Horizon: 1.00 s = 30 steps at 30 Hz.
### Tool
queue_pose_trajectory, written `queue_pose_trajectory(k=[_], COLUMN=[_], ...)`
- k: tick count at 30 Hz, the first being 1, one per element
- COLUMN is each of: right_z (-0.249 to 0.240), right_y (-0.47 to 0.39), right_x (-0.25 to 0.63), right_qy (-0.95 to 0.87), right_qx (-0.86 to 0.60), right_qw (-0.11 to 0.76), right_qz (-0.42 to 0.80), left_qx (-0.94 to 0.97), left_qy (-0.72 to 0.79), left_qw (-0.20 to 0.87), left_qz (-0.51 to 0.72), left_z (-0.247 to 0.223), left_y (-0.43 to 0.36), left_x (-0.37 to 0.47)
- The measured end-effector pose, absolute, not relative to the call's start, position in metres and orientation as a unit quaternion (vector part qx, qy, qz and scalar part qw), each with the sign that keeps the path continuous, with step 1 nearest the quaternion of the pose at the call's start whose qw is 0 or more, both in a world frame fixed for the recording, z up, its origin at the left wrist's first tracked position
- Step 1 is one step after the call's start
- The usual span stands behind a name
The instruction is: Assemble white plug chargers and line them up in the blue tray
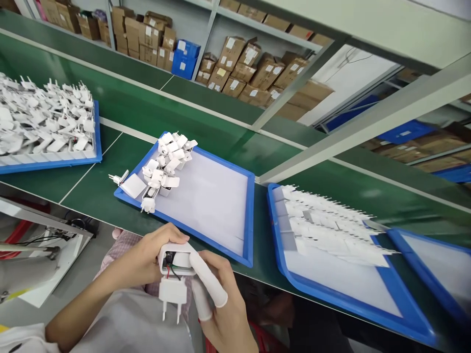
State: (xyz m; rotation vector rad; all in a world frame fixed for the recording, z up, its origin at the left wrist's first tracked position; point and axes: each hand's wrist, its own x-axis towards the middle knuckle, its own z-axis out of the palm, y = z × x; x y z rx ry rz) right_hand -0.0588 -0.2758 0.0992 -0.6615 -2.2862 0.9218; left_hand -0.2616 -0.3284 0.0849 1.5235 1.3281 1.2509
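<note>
Between my two hands, over my lap, is a white power adapter housing (177,259) with its open end towards me. Dark parts and red and green wires show inside it. From the wires hangs a white plug cap (172,290) with two pins pointing down. My left hand (154,252) grips the housing's left side. My right hand (224,294), with white finger cots on two fingers, holds its right side. Just beyond, a blue-rimmed tray (221,206) bears a cluster of similar open adapters (165,166) on its left part.
Far left, a blue tray (97,132) is heaped with open adapters (44,117). On the right, another blue tray (275,230) holds rows of adapters (331,225) with pins up. A further blue tray (434,250) stands beyond it. A metal post (349,125) slants over the green bench (106,181).
</note>
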Motion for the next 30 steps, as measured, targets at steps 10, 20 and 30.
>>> queue_pose_trajectory(k=[10, 20, 30], right_z=[0.073, 0.094, 0.091], right_y=[-0.293, -0.29, -0.3], right_x=[-0.072, -0.086, -0.076], right_qy=[-0.82, -0.87, -0.884], right_qx=[-0.245, -0.226, -0.26], right_qw=[0.448, 0.407, 0.354], right_qz=[0.258, 0.159, 0.163], left_qx=[0.684, 0.7, 0.684], left_qy=[0.535, 0.517, 0.557], left_qw=[0.251, 0.276, 0.304], left_qz=[0.428, 0.408, 0.359], left_z=[0.093, 0.098, 0.101], left_y=[-0.349, -0.35, -0.352], left_x=[-0.256, -0.262, -0.256])
